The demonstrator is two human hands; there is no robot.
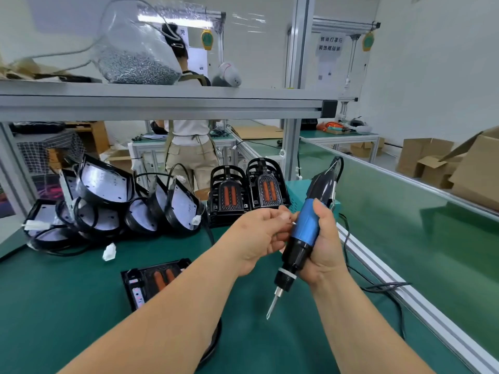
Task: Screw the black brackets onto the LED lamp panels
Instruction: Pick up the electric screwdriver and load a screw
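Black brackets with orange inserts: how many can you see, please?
3 black brackets: two stand side by side at the back, left and right; one lies flat by the left forearm. More may be stacked behind them.

1. Well beyond the left hand [259,233], a person [190,147] in a white top and khaki trousers stands back-turned at another bench.
2. Above and beyond both hands runs an aluminium shelf [162,103]. A whitish rounded lump [226,74] sits on it, perhaps a soft toy, too blurred to say.
3. Two yellow balancers [207,39] hang high up, far beyond the hands.
4. Far to the right of the right hand [324,247], open cardboard boxes [432,160] stand behind a clear partition [391,201].
5. A teal box [295,193] sits just behind the right hand.
6. Green matting [67,292] lies beneath both hands.
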